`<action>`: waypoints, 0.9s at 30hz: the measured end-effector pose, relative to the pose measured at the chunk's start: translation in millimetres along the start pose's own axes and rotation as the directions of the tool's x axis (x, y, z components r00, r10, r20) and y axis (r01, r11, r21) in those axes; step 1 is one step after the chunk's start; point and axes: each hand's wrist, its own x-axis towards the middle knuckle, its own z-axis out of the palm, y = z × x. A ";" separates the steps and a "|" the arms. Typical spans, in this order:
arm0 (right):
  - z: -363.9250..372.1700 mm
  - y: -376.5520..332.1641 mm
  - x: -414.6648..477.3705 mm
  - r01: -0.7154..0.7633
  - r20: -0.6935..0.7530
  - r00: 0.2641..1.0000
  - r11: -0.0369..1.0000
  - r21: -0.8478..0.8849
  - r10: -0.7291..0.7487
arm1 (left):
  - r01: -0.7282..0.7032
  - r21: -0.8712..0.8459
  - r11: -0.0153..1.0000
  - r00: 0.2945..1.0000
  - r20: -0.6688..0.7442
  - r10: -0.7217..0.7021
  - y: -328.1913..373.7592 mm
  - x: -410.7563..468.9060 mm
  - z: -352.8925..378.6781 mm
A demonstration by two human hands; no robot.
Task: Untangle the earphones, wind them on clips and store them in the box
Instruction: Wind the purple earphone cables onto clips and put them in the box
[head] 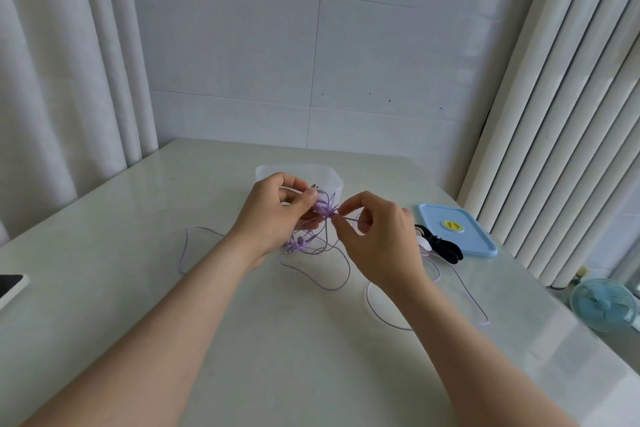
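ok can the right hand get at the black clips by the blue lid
Probably yes: the clips lie just beside the right hand, nothing between, but it is pinching the earphone cord and must let go first.

Bright, even daylight; soft sheen on the desk [311, 340], faint shadows. Wide-angle bowing at the edges. Slightly soft focus throughout.

Both bare forearms extend forward and converge at centre. Left hand [277, 210]: fingers curled, thumb and forefinger pinching the purple earphone cord [323, 210]. Right hand [379, 236]: back upward, thumb and forefinger pinching the same cord, just beside the left.
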 end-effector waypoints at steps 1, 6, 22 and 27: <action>-0.3 0.0 -0.1 0.035 0.001 0.999 0.999 -0.001 -0.035 | 0.001 -0.002 1.000 1.000 -0.004 -0.001 0.2 -0.7 -0.3; 1.7 1.6 -0.1 0.085 0.045 0.995 0.996 0.033 -0.087 | 0.008 -0.016 1.000 1.000 0.012 -0.008 3.2 -4.5 1.1; 1.7 3.6 3.3 -0.072 0.089 0.994 0.990 0.120 0.061 | 0.013 -0.021 1.000 0.994 0.105 -0.010 -1.1 -0.8 0.5; -1.5 0.0 1.4 -0.138 0.188 0.977 0.969 0.206 0.100 | 0.103 -0.127 0.987 0.995 0.002 -0.103 -3.8 2.2 -2.1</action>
